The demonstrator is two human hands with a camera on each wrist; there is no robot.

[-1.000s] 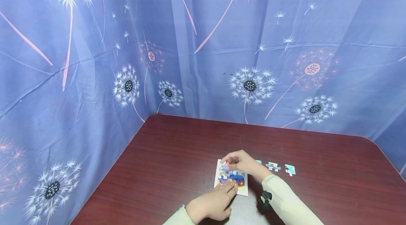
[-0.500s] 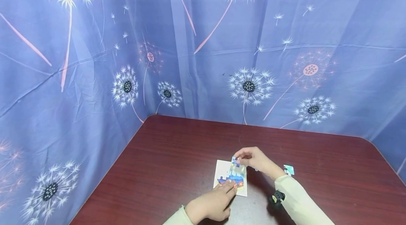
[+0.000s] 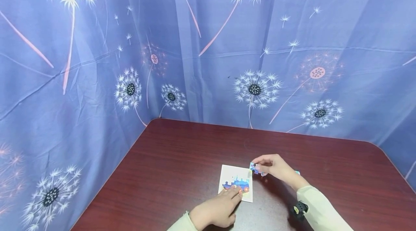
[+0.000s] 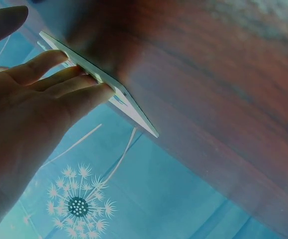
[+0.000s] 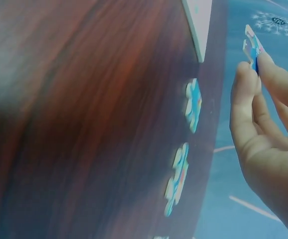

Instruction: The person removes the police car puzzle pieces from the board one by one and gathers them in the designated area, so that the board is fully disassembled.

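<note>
A small white puzzle board (image 3: pixel 227 173) lies on the table, its lower part showing a blue vehicle picture and its upper part bare white. My left hand (image 3: pixel 218 207) rests on the lower part, fingers extended; the left wrist view shows fingertips (image 4: pixel 101 92) on the board. Just right of the board's upper corner, my right hand (image 3: pixel 276 167) pinches a blue puzzle piece (image 3: pixel 254 167) between thumb and fingers. In the right wrist view this piece is held up above the table, apart from the board.
Two loose puzzle pieces, a nearer one (image 5: pixel 177 179) and a farther one (image 5: pixel 193 105), lie in a row on the dark red wooden table (image 3: pixel 182 148); a third shows at the frame's bottom edge. A blue dandelion-print curtain (image 3: pixel 214 79) hangs behind and left of the table.
My right hand has lifted the puzzle piece off the board's upper part and carried it right, baring white board there. The left hand stays in place.
</note>
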